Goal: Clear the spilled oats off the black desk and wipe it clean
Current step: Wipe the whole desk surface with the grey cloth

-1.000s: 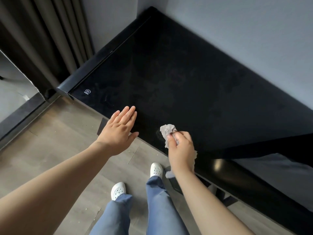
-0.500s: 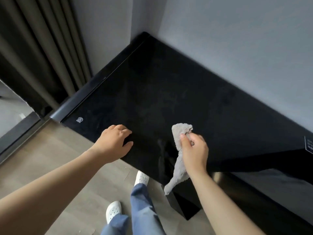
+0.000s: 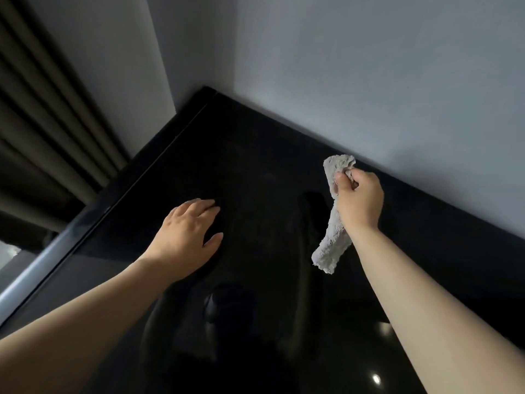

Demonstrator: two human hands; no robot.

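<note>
Closest in, the black desk (image 3: 255, 155) is very shiny. You can see two small lights and the dark shape of the person in it, like in a mirror.

A bit further out, the left hand (image 3: 186, 234) lies palm down on the desk. Its fingers are mostly straight and a little apart, and it holds nothing. It is probably there to lean on, so the other arm can reach far.

Further still and off to the side, the right hand (image 3: 359, 203) is up above the desk. Its fingers and thumb are curled tight round the top of a grey cloth (image 3: 331, 245). The cloth is fluffy and scrunched. Most of it hangs down loose under the hand, and its low end is close to the desk. It looks ready to come down and wipe.

The desk runs all the way back into the corner, where it meets the grey wall (image 3: 369, 66). A dark curtain (image 3: 51, 123) hangs on the left.

No oats show anywhere on the desk. The top is so dark that tiny bits might hide, so it is hard to be sure. There are faint cloudy smears in the middle.
</note>
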